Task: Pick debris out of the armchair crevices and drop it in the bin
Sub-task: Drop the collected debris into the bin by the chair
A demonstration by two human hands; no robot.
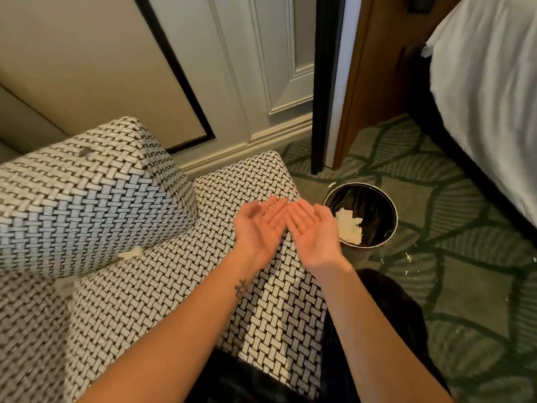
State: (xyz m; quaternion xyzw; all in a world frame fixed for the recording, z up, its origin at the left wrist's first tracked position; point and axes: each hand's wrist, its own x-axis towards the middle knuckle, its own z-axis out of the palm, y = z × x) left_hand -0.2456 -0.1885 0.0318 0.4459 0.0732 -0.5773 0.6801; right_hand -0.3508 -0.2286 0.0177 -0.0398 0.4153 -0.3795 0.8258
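An armchair (pixel 162 274) in black-and-white woven fabric fills the left and centre. A pale scrap of debris (pixel 131 253) sticks out of the crevice between its back cushion (pixel 87 199) and seat. My left hand (pixel 259 223) and my right hand (pixel 313 231) hover palm-up, side by side, fingers straight, over the armchair's right edge; both hold nothing. Just right of my right hand, a round black-lined bin (pixel 374 216) stands on the carpet with pale paper pieces (pixel 350 226) inside.
Small crumbs (pixel 408 257) lie scattered on the green patterned carpet (pixel 470 257) around the bin. A bed with white linen (pixel 491 97) stands at the right, a wooden panel and a grey panelled door (pixel 279 68) behind. Dark clothing covers my legs at the bottom.
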